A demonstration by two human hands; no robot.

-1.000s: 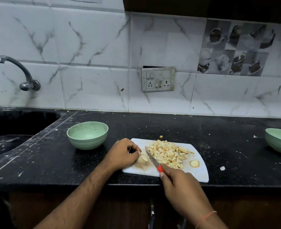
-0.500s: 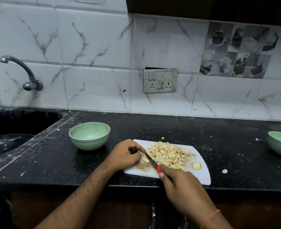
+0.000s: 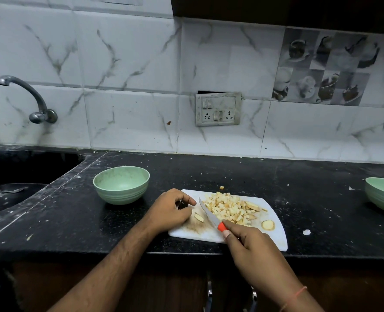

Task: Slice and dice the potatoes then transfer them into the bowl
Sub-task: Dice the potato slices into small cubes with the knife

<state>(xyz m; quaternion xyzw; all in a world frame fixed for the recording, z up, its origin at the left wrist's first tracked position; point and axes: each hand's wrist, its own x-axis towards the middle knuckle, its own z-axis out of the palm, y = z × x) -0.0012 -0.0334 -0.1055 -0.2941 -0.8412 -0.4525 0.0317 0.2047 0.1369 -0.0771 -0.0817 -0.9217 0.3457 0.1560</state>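
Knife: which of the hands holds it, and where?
The right hand grips the knife by its red handle. The left hand holds nothing.

Black speckled counter (image 3: 231,174) with white cutting board (image 3: 274,235), two green bowls (image 3: 121,184) (image 3: 383,194), scattered crumbs (image 3: 306,232)
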